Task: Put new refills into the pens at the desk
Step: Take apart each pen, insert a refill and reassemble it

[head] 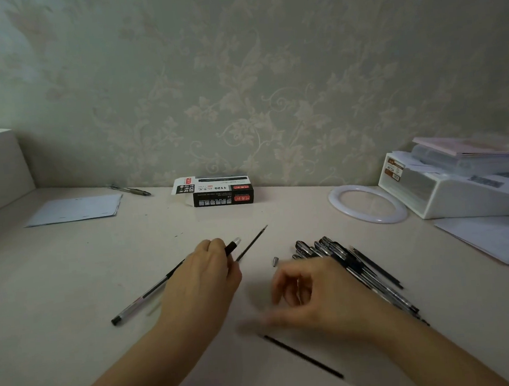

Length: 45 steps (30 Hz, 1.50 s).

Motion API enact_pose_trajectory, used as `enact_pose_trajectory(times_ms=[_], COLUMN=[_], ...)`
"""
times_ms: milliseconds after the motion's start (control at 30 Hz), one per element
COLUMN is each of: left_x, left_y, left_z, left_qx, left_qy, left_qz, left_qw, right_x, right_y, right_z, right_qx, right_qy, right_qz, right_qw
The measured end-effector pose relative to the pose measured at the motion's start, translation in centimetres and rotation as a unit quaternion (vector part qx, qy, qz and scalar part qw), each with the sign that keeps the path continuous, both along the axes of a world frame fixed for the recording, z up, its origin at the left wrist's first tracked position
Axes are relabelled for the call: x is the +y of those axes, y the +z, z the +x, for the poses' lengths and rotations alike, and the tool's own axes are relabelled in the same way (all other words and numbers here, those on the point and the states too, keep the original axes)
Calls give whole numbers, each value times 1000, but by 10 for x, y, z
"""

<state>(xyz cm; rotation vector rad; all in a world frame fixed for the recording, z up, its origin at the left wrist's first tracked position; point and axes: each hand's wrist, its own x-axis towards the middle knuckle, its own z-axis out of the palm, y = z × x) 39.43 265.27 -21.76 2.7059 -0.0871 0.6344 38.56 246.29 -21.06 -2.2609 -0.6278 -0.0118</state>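
On the pale bench (pixel 69 270), the left hand (pixel 202 277) grips a pen barrel (pixel 145 294) near its front end, fingers curled round it; the clear barrel runs back to the left and rests on the surface, its black grip and silvery end (pixel 234 243) pointing up to the right. Just beyond that end lies a thin black refill (pixel 251 244), apart from the fingers. The right hand (pixel 320 294) hovers blurred, fingers loosely curled and holding nothing that shows. Just beyond it sits a small metal pen tip (pixel 275 261); beside and partly behind it is a pile of black pens (pixel 338 253). Another refill (pixel 304 357) lies on the bench just nearer than the right wrist.

Against the wall stands a black-and-white carton (pixel 216 191) printed "1120", seen upside down; its other print is too small to read. A pen (pixel 131 190) and a sheet of paper (pixel 76 210) lie at far left, a white ring (pixel 368 203), a white storage box (pixel 458 184) and loose papers (pixel 497 239) at right. Floral wallpaper (pixel 253 85) covers the wall.
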Motion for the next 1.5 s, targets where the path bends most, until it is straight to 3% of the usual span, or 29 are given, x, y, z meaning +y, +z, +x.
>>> enact_pose_trajectory(times_ms=[100, 200, 433, 533, 600, 700, 933, 1033, 1167, 1500], left_x=[1, 0, -4, -5, -5, -6, -3, -4, -6, -6], left_y=[-2, -2, -1, 2, 4, 0, -8, -8, -7, -6], left_z=[-1, -1, -3, -4, -5, -6, -5, -4, -4, -4], left_qx=[-1, 2, -18, -30, -40, -32, 6, 3, -7, -17], left_qy=[-14, -36, -70, -95, -122, -182, -246, -262, -274, -280], left_qz=[-6, -12, -46, -73, -84, -80, -76, -77, -86, -101], left_qw=[1000, 999, 996, 992, 988, 980, 966, 962, 958, 954], right_x=[-9, -13, 12, 15, 14, 13, 1, 0, 5, 1], right_y=[5, 5, -10, -9, -3, 1, 4, 3, 0, 0], right_z=[-3, 2, 3, 4, 4, 4, 13, 14, 12, 15], right_qx=[11, 26, -138, -142, -50, 123, 93, 116, 132, 127], right_qy=[36, 39, -30, -98, -156, -129, -212, -183, -154, -183], right_qz=[-156, -151, -152, -53, 94, 264, 435, 478, 469, 496], right_qw=[987, 987, 978, 984, 982, 948, 870, 851, 860, 839])
